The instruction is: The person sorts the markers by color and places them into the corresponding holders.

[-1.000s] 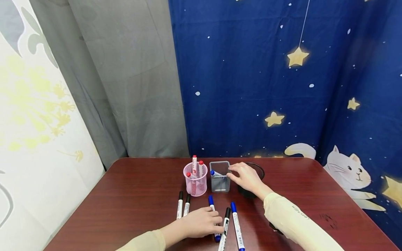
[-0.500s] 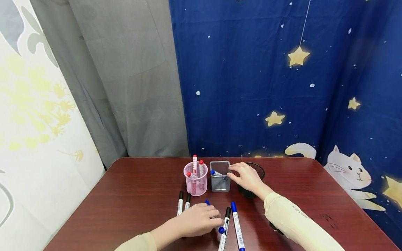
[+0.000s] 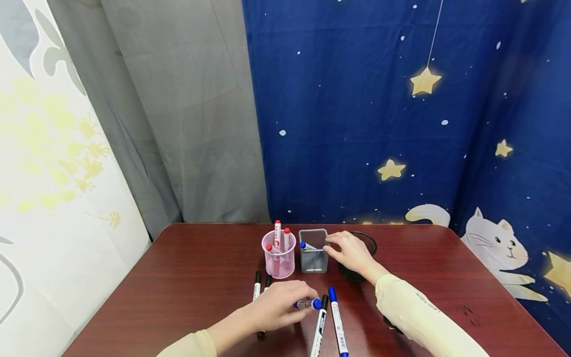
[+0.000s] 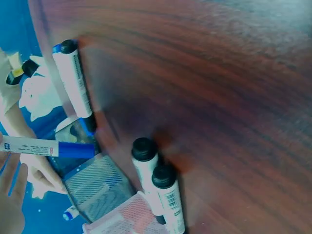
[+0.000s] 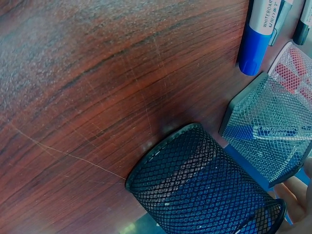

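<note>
My left hand [image 3: 281,303] pinches a blue-capped whiteboard marker [image 3: 309,304] above the table, its blue end pointing right in the head view. The left wrist view shows this blue-capped marker [image 4: 46,147] lying across the fingers. At the back, my right hand [image 3: 350,252] holds the right side of a square grey mesh pen holder [image 3: 314,266] by its rim. One blue-capped marker [image 3: 308,246] leans inside that holder. Beside it, partly covered by the right hand, stands a round black mesh pen holder [image 5: 204,180].
A pink mesh pen holder [image 3: 280,267] with red-capped markers [image 3: 277,233] stands left of the grey one. On the table lie a black-capped marker [image 3: 319,327] and a blue-capped marker [image 3: 339,327], with two black-capped markers [image 4: 145,161] partly behind the left hand.
The left hand has picked the blue-capped marker up off the table, and the marker has turned from lengthwise to nearly sideways. The right hand stays at the grey pen holder.
</note>
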`<state>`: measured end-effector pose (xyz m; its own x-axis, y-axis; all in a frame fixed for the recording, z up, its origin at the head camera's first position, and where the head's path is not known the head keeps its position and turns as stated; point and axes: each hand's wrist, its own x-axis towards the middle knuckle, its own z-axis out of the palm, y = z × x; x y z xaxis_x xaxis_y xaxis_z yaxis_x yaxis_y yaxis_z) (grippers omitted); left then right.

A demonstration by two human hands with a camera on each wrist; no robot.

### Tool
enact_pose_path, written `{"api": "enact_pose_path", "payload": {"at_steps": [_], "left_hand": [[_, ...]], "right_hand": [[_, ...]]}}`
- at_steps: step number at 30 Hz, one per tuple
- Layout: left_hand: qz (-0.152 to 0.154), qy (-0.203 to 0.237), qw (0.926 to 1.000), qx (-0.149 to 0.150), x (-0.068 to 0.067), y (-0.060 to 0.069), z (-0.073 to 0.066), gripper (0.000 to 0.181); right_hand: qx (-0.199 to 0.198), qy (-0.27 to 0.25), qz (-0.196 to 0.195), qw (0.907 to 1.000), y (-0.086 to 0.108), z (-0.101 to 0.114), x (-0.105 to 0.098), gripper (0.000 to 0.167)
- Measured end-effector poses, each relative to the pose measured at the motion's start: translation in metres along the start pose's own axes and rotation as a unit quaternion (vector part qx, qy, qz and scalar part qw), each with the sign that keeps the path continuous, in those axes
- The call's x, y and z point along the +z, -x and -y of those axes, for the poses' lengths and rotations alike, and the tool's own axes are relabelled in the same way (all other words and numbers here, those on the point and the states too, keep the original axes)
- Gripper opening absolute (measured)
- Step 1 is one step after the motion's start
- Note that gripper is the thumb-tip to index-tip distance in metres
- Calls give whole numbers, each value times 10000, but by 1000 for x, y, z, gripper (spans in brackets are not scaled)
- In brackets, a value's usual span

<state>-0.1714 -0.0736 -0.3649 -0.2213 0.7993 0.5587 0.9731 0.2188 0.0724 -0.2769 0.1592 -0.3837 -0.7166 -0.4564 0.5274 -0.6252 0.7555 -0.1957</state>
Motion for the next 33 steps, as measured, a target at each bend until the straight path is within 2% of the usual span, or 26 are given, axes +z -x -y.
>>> {"api": "enact_pose_path", "payload": {"at_steps": [4,8,12,15,20,23,33], "left_hand": [[-339,465,9978,-335,-6,-3,1,23],[-709,1092,9891,-695,-10,-7,2,24],[-1025,1743,9732,-1099,-17,-11,2,26],[-1274,2070,9599,-1394,-25,-15,-2,27],[-1633,2248,9420,-1884,-48,-25,-13,28],[-1774,2333,9320,-2131,-57,-32,-15,27],[-2188,2135,9164,-2586,-69,-47,0,25]], "right_hand": [[15,-22,23,10000,1,0,-1,31],[59,-48,32,10000,2,-2,-4,32],[70,-73,24,9999,3,-2,-5,31],[33,-88,32,10000,2,-1,-4,31],[-7,-94,10,10000,0,0,0,31],[-30,-71,1,10000,0,-1,1,31],[-77,-33,-3,10000,-1,-1,1,30]]}}
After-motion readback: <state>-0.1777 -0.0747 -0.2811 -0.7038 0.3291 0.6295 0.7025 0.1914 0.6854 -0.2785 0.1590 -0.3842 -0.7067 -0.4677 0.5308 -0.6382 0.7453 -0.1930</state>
